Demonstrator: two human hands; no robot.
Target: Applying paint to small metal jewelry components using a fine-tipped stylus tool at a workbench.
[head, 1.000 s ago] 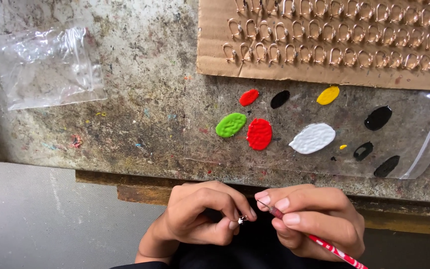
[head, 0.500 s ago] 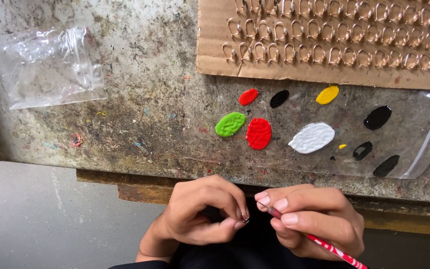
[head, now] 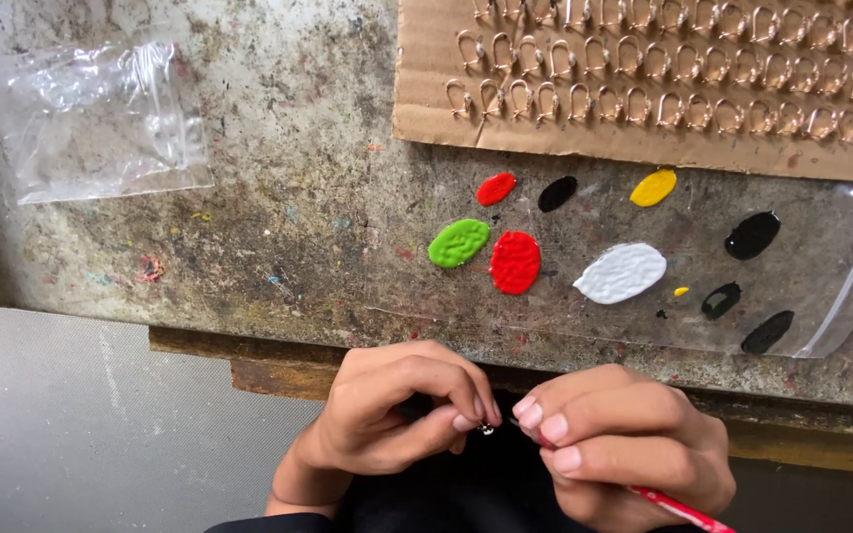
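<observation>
Compared with 1 second ago, the left hand (head: 397,415) has curled tighter: its thumb and forefinger now close almost fully over the small metal piece (head: 486,428), which showed more plainly between the hands before, so only a glint of it remains. That suggests the piece has been turned or re-seated for the brush. The right hand (head: 624,444) has hardly moved; its grip is clamped on the thin red brush (head: 678,508), whose handle runs down and right. Both hands sit low, just below the bench (head: 278,197) edge, fingertips nearly touching. Paint blobs (head: 515,262) and the cardboard sheet (head: 426,99) of metal loops lie unchanged.
</observation>
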